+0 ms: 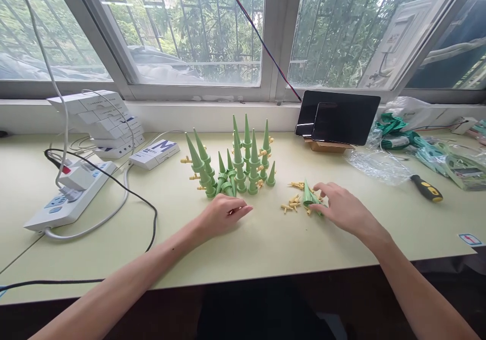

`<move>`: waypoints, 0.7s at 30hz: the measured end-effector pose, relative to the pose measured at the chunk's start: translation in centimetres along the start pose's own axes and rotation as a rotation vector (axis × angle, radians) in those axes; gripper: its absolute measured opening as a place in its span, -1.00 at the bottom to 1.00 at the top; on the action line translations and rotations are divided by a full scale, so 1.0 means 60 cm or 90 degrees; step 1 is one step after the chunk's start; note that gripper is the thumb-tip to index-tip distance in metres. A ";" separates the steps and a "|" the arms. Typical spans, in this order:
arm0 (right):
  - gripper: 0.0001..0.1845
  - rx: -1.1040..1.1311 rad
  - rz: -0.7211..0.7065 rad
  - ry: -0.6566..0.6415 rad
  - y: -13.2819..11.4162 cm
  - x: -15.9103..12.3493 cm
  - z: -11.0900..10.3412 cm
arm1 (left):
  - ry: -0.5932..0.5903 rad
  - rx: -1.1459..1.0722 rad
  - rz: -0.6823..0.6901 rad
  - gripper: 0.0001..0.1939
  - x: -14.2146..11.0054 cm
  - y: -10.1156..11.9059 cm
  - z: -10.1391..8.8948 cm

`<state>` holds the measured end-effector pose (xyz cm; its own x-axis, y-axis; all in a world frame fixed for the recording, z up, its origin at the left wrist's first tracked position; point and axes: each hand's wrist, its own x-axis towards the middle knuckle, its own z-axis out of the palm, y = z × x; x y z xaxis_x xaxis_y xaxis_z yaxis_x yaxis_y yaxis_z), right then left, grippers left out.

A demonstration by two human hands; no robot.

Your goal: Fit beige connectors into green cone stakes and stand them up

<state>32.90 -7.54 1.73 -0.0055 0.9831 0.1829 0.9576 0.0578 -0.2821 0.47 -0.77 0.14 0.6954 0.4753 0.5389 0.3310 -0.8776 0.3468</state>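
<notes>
My left hand (227, 214) rests on the table, fingers curled and pressed together, with nothing visible in them. Just behind it lie a few green plastic spikes (227, 187), partly hidden by the hand. Around these stand several upright green spikes (238, 165) with yellow side nozzles (186, 160). To the right, my right hand (336, 205) reaches over loose green cones (309, 197), thumb and fingers apart. Its thumb is close to or touching a cone; I cannot tell which. Small yellow nozzles (292, 204) are scattered beside that hand.
A white power strip (81, 193) with cables and stacked white boxes (110, 122) occupy the left. A black tablet (337, 117) leans at the back, on a cardboard piece. At right are a screwdriver (427, 188) and plastic bags (383, 162). Windows rise behind.
</notes>
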 end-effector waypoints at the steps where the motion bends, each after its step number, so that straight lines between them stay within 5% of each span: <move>1: -0.69 -0.013 0.017 0.000 -0.001 -0.007 0.003 | -0.001 0.002 -0.002 -0.61 0.000 -0.001 0.000; 14: -0.72 0.031 0.075 0.012 -0.007 -0.042 0.029 | -0.004 -0.007 -0.008 -0.61 0.000 -0.002 0.001; 21: -0.69 0.039 0.094 0.043 -0.006 -0.051 0.013 | -0.007 -0.005 -0.008 -0.62 -0.001 -0.004 0.002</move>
<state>32.34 -10.44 0.55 0.1552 0.9681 0.1968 0.9270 -0.0738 -0.3677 0.44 -0.60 -0.09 0.6987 0.4849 0.5259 0.3343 -0.8713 0.3592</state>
